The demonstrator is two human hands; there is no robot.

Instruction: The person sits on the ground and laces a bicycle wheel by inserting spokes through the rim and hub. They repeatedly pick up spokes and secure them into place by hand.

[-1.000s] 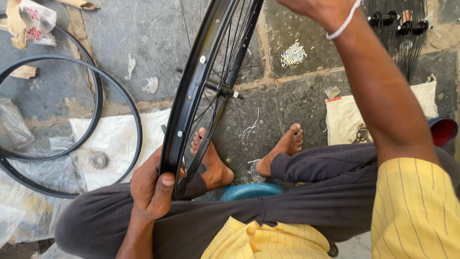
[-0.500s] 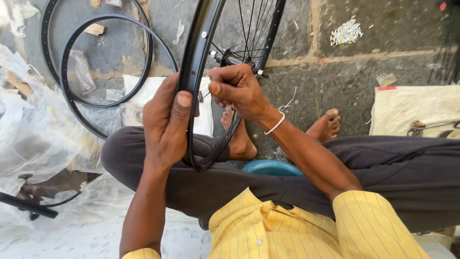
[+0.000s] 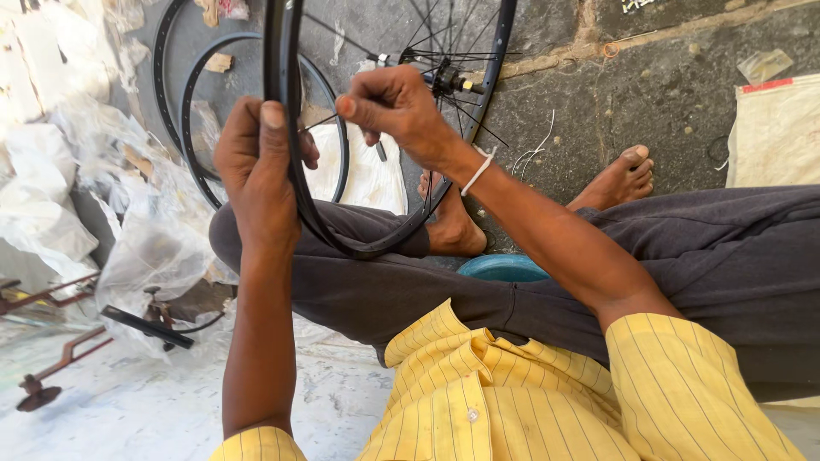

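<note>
Left hand (image 3: 256, 175) clasps the black wheel rim (image 3: 286, 128) upright over the lap, right hand (image 3: 393, 107) pinching a spoke (image 3: 320, 124) just inside its edge

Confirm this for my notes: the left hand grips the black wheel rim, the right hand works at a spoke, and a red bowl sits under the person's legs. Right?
One detail is off. The bowl is blue-green, not red, as the head view shows. The rest holds: the left hand grips the black wheel rim and the right hand works at a spoke.
</note>
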